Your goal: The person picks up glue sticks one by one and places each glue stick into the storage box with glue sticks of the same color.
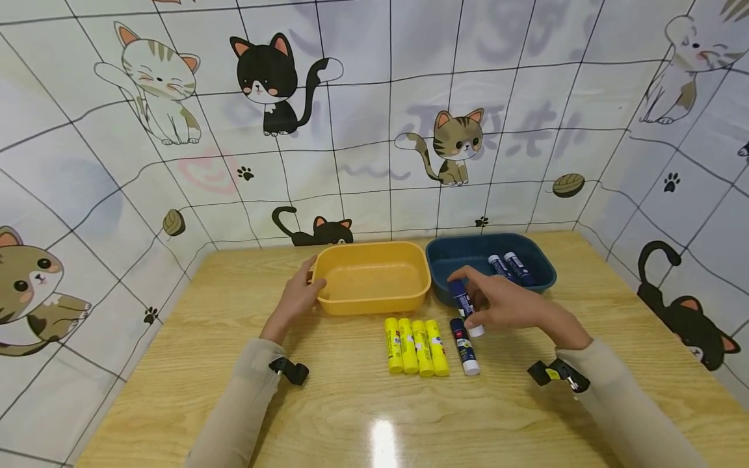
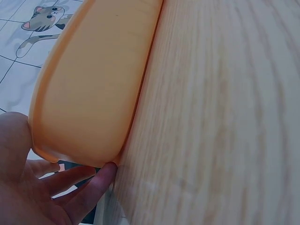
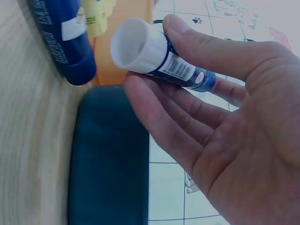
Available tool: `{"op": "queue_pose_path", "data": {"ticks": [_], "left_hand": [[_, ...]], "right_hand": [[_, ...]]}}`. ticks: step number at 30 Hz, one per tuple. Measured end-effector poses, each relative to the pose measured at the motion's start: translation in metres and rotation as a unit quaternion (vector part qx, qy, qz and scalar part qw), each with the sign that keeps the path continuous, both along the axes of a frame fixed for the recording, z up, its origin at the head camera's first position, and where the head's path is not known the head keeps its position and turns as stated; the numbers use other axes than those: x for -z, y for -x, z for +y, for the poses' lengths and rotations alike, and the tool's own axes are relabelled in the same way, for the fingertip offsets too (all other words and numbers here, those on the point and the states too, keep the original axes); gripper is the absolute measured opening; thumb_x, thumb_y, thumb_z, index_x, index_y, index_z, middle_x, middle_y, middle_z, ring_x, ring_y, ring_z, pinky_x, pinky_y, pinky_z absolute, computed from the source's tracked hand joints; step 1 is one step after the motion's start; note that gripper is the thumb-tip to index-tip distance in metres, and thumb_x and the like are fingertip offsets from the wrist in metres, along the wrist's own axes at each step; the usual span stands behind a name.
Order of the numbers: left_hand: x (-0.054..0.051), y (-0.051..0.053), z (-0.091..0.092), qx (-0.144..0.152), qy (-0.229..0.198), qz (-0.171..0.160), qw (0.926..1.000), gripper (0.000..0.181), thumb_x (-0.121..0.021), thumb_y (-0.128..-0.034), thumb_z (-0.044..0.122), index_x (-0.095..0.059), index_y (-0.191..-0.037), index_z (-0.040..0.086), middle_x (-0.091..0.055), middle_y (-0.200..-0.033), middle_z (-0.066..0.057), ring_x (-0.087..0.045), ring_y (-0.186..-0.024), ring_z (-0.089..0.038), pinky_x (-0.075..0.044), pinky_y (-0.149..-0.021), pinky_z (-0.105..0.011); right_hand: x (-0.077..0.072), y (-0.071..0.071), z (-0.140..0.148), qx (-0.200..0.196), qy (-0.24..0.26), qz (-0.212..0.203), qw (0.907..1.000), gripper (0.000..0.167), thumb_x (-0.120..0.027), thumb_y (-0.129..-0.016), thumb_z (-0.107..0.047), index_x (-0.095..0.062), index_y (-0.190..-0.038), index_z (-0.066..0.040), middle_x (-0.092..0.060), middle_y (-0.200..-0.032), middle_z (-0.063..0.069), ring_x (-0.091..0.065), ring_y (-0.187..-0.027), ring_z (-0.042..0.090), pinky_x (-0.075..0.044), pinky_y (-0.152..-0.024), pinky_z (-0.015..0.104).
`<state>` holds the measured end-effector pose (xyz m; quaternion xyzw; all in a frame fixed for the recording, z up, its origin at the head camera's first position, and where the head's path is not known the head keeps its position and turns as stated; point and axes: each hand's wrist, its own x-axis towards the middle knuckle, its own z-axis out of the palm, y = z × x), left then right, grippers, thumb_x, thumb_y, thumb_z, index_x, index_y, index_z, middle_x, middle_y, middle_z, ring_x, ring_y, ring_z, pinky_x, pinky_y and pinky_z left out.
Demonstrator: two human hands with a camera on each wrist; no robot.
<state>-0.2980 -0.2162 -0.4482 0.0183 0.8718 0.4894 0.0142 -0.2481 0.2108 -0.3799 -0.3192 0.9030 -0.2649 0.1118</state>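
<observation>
My left hand (image 1: 300,296) grips the left end of a yellow plastic bin (image 1: 374,307); in the left wrist view its fingers (image 2: 89,197) lie against the bin's end. With its thumb and fingers, my right hand (image 1: 506,302) holds a dark blue glue stick (image 1: 461,299) tilted, just in front of the dark blue bin (image 1: 453,250). The white end of that glue stick (image 3: 133,44) faces the camera in the right wrist view. Below it, another dark blue glue stick (image 1: 464,348) lies on the table beside a row of several yellow glue sticks (image 1: 422,348).
Inside the dark blue bin lie two blue glue sticks (image 1: 519,268) with white ends. Both bins stand side by side near the back of the wooden table (image 1: 328,403). A cat-patterned cloth (image 1: 368,149) hangs behind and along both sides.
</observation>
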Motion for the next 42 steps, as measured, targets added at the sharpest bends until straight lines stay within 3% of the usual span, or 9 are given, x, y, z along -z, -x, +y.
{"op": "queue_pose_path", "data": {"ticks": [11, 19, 25, 30, 36, 42], "left_hand": [[-0.001, 0.002, 0.000, -0.002, 0.018, 0.012, 0.9998, 0.070, -0.054, -0.1015, 0.019, -0.024, -0.165, 0.013, -0.058, -0.144, -0.027, -0.067, -0.119, -0.037, -0.060, -0.081, -0.034], [-0.002, -0.001, 0.001, 0.000, 0.019, 0.014, 0.9997, 0.071, -0.054, -0.1012, 0.019, -0.024, -0.165, 0.012, -0.058, -0.145, -0.028, -0.067, -0.117, -0.037, -0.060, -0.081, -0.033], [0.000, 0.001, 0.000, -0.004, 0.008, 0.008, 0.9999, 0.070, -0.054, -0.1017, 0.019, -0.025, -0.165, 0.015, -0.057, -0.146, -0.027, -0.067, -0.118, -0.036, -0.060, -0.079, -0.031], [0.000, 0.002, 0.000, -0.002, 0.010, 0.005, 0.9999, 0.070, -0.053, -0.1025, 0.019, -0.023, -0.166, 0.015, -0.056, -0.146, -0.027, -0.067, -0.117, -0.036, -0.061, -0.078, -0.032], [0.001, 0.003, 0.000, -0.005, 0.010, 0.006, 0.9999, 0.070, -0.053, -0.1026, 0.020, -0.023, -0.166, 0.015, -0.056, -0.147, -0.027, -0.067, -0.117, -0.036, -0.061, -0.079, -0.033], [0.002, 0.003, 0.000, -0.004, 0.007, 0.008, 0.9999, 0.070, -0.054, -0.1021, 0.020, -0.024, -0.166, 0.014, -0.057, -0.146, -0.027, -0.068, -0.116, -0.036, -0.061, -0.079, -0.034]], "right_hand": [[-0.025, 0.018, 0.013, 0.048, 0.031, 0.030, 0.9979, 0.080, -0.083, -0.088, -0.019, -0.035, -0.151, -0.011, -0.070, -0.108, 0.011, -0.069, -0.093, 0.018, -0.057, -0.077, 0.035], [-0.039, 0.056, 0.022, 0.038, 0.040, -0.031, 0.9980, 0.078, -0.079, -0.091, -0.015, -0.029, -0.151, -0.009, -0.069, -0.104, 0.016, -0.071, -0.081, 0.020, -0.059, -0.068, 0.033], [-0.044, 0.087, 0.028, 0.036, 0.032, -0.075, 0.9960, 0.076, -0.076, -0.093, -0.011, -0.025, -0.149, -0.005, -0.067, -0.108, 0.023, -0.072, -0.078, 0.026, -0.062, -0.071, 0.041], [-0.041, 0.106, 0.030, 0.050, 0.002, -0.091, 0.9946, 0.075, -0.074, -0.094, -0.008, -0.023, -0.148, -0.004, -0.066, -0.110, 0.027, -0.074, -0.081, 0.029, -0.062, -0.076, 0.049], [-0.033, 0.125, 0.031, 0.066, -0.034, -0.125, 0.9894, 0.073, -0.072, -0.094, -0.001, -0.020, -0.145, -0.003, -0.065, -0.098, 0.023, -0.074, -0.081, 0.033, -0.062, -0.078, 0.050], [-0.023, 0.137, 0.037, 0.097, -0.050, -0.151, 0.9826, 0.072, -0.072, -0.093, 0.000, -0.020, -0.142, -0.002, -0.059, -0.103, 0.025, -0.073, -0.083, 0.034, -0.062, -0.078, 0.048]]}}
